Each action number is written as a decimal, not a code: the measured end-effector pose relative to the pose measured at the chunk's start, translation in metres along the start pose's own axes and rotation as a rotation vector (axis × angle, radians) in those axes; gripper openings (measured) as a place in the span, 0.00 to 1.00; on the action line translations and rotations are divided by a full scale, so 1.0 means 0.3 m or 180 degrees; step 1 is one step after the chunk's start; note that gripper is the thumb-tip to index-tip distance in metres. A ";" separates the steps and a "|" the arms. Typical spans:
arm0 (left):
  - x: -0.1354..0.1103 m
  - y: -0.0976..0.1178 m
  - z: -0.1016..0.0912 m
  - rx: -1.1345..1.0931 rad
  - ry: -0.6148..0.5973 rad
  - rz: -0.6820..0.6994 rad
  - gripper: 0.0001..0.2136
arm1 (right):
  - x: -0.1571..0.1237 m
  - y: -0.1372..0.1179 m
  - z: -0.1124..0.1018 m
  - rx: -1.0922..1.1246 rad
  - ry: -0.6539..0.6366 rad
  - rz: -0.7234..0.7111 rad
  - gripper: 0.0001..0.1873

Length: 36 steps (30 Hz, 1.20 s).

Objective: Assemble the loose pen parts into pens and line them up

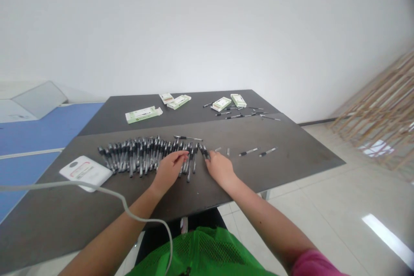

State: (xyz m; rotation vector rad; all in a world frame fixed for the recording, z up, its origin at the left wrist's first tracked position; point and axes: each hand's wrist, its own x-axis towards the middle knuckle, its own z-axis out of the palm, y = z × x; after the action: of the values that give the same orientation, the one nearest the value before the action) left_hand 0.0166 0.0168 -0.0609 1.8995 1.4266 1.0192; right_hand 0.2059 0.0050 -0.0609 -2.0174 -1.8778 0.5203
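Note:
A long row of black and clear pens (141,155) lies side by side across the near part of the dark table. My left hand (168,170) rests over the right part of this row, thumb and fingers drawn together; what they hold, if anything, is hidden. Just right of the row, my right hand (220,168) has its fingers closed around a couple of pens (203,151), which point away from me. Behind both hands, a single pen (188,138) lies crosswise. Two more pens (249,152) lie apart to the right of my right hand.
Open green-and-white cartons (144,114) and more cartons (221,104) stand toward the back, with scattered pens (241,116) near the right ones. A white card-like packet (86,172) lies at left. A pale cable (124,202) crosses above my left forearm. Wooden racks (380,108) stand right.

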 end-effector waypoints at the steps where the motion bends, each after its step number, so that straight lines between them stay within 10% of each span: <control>1: -0.005 -0.005 0.003 -0.0030 -0.0016 -0.0006 0.13 | -0.008 -0.002 0.007 -0.0151 0.0025 -0.0053 0.13; 14: -0.013 -0.013 0.000 0.0020 -0.0051 -0.0080 0.14 | -0.018 -0.049 0.083 -0.0336 0.0067 -0.0622 0.14; 26: -0.004 -0.029 -0.006 0.0276 -0.0096 -0.0047 0.16 | -0.004 0.438 -0.262 -0.1418 0.0164 -0.0274 0.15; 36: 0.018 0.005 -0.024 0.0349 -0.0138 0.0021 0.16 | 0.121 0.472 -0.264 -0.0887 0.0335 -0.0828 0.07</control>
State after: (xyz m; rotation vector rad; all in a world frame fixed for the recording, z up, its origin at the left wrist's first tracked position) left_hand 0.0122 0.0216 -0.0545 1.9927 1.4796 0.9140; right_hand 0.3699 0.0312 -0.0607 -1.8735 -2.2019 0.0853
